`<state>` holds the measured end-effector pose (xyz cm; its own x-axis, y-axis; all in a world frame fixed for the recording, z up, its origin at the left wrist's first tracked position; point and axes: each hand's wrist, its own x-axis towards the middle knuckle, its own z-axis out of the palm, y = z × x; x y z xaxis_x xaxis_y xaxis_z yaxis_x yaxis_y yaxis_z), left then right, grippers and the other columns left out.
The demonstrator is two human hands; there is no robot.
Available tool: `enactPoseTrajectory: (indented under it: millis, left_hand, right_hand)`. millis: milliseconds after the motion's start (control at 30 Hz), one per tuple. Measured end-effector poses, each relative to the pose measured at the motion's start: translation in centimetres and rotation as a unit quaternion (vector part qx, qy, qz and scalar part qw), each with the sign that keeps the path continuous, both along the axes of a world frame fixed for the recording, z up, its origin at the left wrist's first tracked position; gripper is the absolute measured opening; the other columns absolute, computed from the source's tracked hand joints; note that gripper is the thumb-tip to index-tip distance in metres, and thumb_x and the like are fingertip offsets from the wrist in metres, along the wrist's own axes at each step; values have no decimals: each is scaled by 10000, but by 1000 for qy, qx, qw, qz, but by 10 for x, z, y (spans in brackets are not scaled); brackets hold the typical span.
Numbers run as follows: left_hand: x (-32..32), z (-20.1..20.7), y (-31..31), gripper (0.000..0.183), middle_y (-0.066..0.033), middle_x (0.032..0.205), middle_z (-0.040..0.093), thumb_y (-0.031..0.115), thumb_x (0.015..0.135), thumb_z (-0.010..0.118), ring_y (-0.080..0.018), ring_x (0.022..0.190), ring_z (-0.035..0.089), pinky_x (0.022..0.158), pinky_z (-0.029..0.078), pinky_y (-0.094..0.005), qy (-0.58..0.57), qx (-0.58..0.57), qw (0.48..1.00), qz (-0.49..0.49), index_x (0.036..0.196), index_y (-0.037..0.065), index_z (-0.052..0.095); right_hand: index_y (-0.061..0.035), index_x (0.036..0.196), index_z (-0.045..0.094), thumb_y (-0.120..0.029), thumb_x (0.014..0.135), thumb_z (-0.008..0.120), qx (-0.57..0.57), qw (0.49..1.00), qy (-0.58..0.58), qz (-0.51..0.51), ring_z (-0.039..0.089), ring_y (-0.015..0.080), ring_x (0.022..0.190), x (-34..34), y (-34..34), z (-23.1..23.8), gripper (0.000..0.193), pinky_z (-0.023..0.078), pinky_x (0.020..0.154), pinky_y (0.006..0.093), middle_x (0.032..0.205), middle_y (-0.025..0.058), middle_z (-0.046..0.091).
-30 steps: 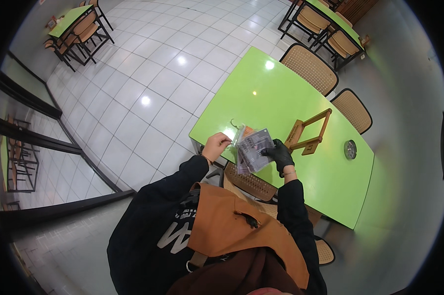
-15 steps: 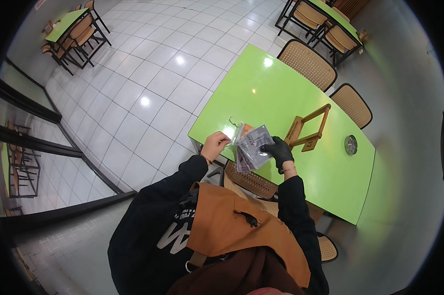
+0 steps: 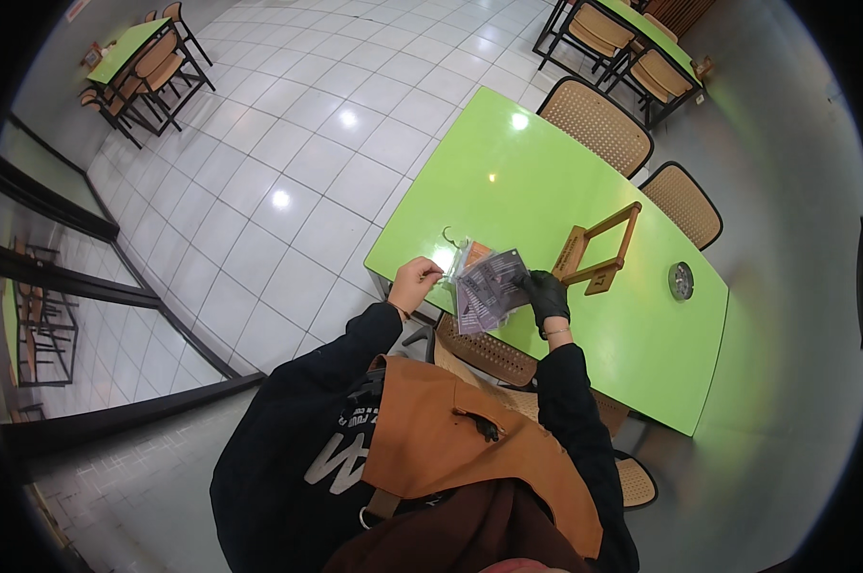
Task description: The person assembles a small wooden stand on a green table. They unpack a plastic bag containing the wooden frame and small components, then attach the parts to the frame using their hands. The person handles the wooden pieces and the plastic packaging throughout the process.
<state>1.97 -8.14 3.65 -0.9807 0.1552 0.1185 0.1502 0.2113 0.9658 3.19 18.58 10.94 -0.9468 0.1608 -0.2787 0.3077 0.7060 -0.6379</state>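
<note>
A fanned stack of grey and purple printed cards in clear plastic [image 3: 491, 291] is held over the near left part of the green table [image 3: 469, 172]. My right hand [image 3: 549, 298], in a black glove, grips the right edge of the cards. My bare left hand [image 3: 414, 284] is closed in a pinch at their left edge; whether it grips plastic or something smaller I cannot make out. A thin curved ring [image 3: 449, 234] shows just above the cards' upper left corner. An orange patch [image 3: 475, 252] peeks out behind the top card.
Right of my gloved hand stands a wooden frame stand [image 3: 625, 234], with a round dark ashtray [image 3: 681, 282] beyond it. Woven-back chairs [image 3: 598, 124] line the table's far side. Another chair [image 3: 489, 351] is tucked between me and the near edge.
The top card has turned from glossy and tilted to a flatter, darker look, its right edge raised slightly. My right hand shifted a little with it; my left hand barely moved.
</note>
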Motion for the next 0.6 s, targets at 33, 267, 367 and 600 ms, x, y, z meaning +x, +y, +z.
enactPoseTrajectory:
  millis: [33,267,367,600]
  left_hand:
    - [0,0,-1,60,-109,749,580,24,744,622,-221,686,569,608,440,-302,2,-3,1000,1,793,-12,620]
    - [0,3,0,58,-110,752,579,26,750,622,-225,684,571,605,442,-306,10,-13,1000,0,794,-11,620]
    - [0,5,1,55,-109,751,577,23,750,621,-226,679,570,602,442,-305,21,-15,1000,-5,795,-10,620]
    - [-1,7,0,62,-100,760,586,9,750,618,-210,698,580,607,448,-294,32,-31,999,-16,810,-5,628]
  right_hand:
    - [-3,915,646,-295,772,644,-26,999,13,-14,597,161,714,1,2,-2,325,445,665,285,790,115,656]
    - [5,925,635,-280,821,593,-108,993,29,28,590,169,695,-1,-14,4,306,450,659,288,814,113,660]
    - [8,925,632,-295,814,591,-47,997,38,43,596,215,694,-3,-25,9,326,456,664,312,812,139,656]
    - [-29,860,655,-326,764,625,-7,999,1,47,609,282,708,-4,-38,30,313,454,660,345,746,178,619]
